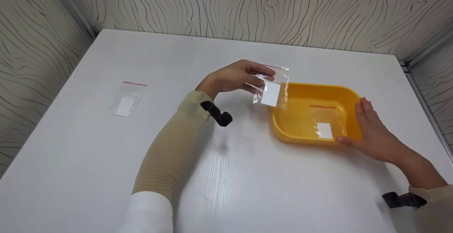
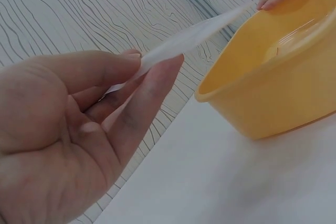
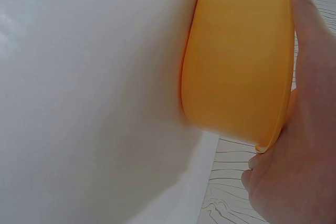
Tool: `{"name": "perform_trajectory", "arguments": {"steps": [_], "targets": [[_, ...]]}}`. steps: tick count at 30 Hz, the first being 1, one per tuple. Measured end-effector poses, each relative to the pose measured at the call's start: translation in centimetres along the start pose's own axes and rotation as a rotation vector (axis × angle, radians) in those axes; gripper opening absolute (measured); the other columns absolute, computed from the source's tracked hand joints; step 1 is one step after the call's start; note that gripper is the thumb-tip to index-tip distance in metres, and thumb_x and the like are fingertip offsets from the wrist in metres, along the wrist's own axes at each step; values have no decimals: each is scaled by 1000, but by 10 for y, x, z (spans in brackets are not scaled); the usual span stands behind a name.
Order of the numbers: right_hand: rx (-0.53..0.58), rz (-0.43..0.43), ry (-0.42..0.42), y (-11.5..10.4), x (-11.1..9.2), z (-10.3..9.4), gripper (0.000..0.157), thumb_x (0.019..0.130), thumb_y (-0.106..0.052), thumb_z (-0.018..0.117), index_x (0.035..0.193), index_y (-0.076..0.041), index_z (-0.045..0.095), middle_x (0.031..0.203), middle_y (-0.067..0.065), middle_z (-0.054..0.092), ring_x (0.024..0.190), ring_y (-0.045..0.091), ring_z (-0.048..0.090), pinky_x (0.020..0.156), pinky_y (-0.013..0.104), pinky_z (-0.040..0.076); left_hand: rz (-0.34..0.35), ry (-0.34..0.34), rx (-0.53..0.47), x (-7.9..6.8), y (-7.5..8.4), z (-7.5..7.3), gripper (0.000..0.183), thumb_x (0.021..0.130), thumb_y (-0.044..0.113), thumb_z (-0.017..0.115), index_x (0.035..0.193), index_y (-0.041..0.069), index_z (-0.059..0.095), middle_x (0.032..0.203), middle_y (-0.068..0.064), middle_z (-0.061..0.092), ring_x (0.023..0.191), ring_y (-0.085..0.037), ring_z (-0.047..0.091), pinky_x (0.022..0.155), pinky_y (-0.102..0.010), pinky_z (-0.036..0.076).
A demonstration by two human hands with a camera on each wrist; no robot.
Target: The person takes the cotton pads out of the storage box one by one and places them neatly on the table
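My left hand (image 1: 236, 78) pinches a small clear zip bag (image 1: 270, 91) between thumb and fingers. The bag has a red line along its top edge and a white rectangle on it, and hangs over the left rim of a yellow plastic basin (image 1: 293, 137). In the left wrist view the bag (image 2: 194, 35) appears nearly edge-on. At the basin's near right corner, my right hand (image 1: 377, 137) grips the rim, thumb at the front side and fingers along the right side. Inside the basin lies another zip bag (image 1: 324, 130) with a white rectangle.
A third clear zip bag (image 1: 124, 105), red-lined and with a white rectangle, lies on the left part of the white table (image 1: 88, 155). Wood-patterned panels (image 1: 230, 10) stand behind the table and at both sides.
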State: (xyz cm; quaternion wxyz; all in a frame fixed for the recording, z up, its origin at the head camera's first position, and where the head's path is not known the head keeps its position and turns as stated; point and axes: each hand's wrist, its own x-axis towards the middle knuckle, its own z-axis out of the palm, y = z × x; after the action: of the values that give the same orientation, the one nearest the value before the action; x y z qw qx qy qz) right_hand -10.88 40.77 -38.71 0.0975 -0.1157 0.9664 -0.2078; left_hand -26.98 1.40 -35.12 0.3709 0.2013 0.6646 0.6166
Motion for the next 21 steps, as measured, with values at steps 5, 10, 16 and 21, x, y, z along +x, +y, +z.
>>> {"name": "perform_trajectory", "arguments": {"steps": [5,10,16,21], "targets": [[8,-1,4,-1,-1,0,119,93,-45,71,154,9,-15,163,27,-23,150,50,-15,117,71,5,8,-13,6,-3,-2,-2,39,97,-2,64,134,10,65,139,-11,61,105,-22,64,94,-35,58],[14,1,7,-2,-1,0,119,93,-44,72,154,9,-15,163,27,-23,150,50,-15,116,72,5,13,-1,-2,-7,-3,-5,39,97,-3,65,133,10,66,141,-13,59,105,-23,64,93,-36,58],[9,2,9,-1,0,0,119,93,-44,72,155,8,-15,163,26,-23,150,49,-16,115,73,5,29,15,17,-11,-5,-10,38,97,-2,65,132,11,67,135,-9,64,106,-23,65,94,-37,58],[9,-4,7,1,0,0,119,93,-44,72,155,8,-16,163,26,-24,150,49,-16,117,71,4,34,16,13,-15,-8,-14,38,97,-2,66,132,10,67,136,-11,63,107,-22,64,95,-37,57]]}}
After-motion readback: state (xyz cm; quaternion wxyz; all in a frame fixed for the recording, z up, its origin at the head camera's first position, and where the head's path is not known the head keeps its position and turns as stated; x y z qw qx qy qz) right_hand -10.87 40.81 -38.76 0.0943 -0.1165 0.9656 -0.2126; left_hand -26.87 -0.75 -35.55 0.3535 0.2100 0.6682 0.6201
